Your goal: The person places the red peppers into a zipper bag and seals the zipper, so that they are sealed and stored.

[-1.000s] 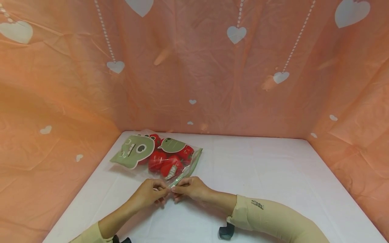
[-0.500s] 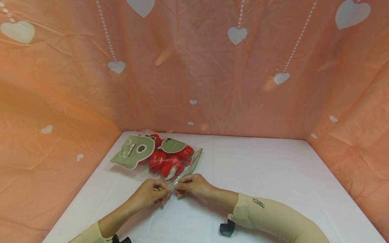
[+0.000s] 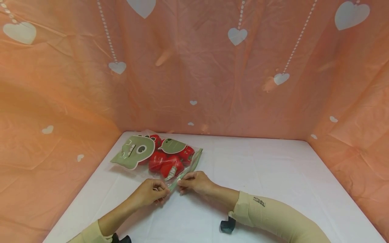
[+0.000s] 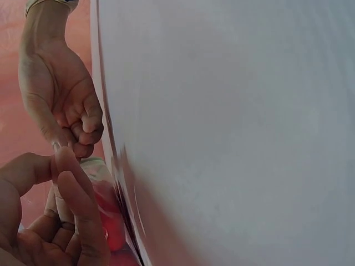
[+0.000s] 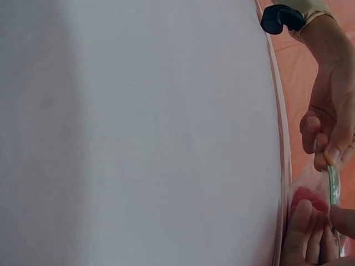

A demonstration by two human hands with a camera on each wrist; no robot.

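Observation:
A clear zip bag (image 3: 138,173) printed with green cartoon monsters lies at the table's back left. Inside it are several red objects (image 3: 158,160), rounded and glossy. My left hand (image 3: 150,193) pinches the near corner of the bag's green zip edge between thumb and forefinger. A short way up the same edge, my right hand (image 3: 196,183) pinches the zip strip, its other fingers curled beneath. In the right wrist view the green zip strip (image 5: 333,185) runs taut from one hand to the other.
A white cloth covers the table (image 3: 258,168). Orange curtains (image 3: 212,67) with white hearts close in the back and both sides. A black device (image 3: 228,225) hangs at the right sleeve cuff, another (image 3: 121,239) at the left.
My right hand has slid along the zip edge, up and away from the left hand, opening a gap between them. The left hand stays at the corner and the bag lies nearly still.

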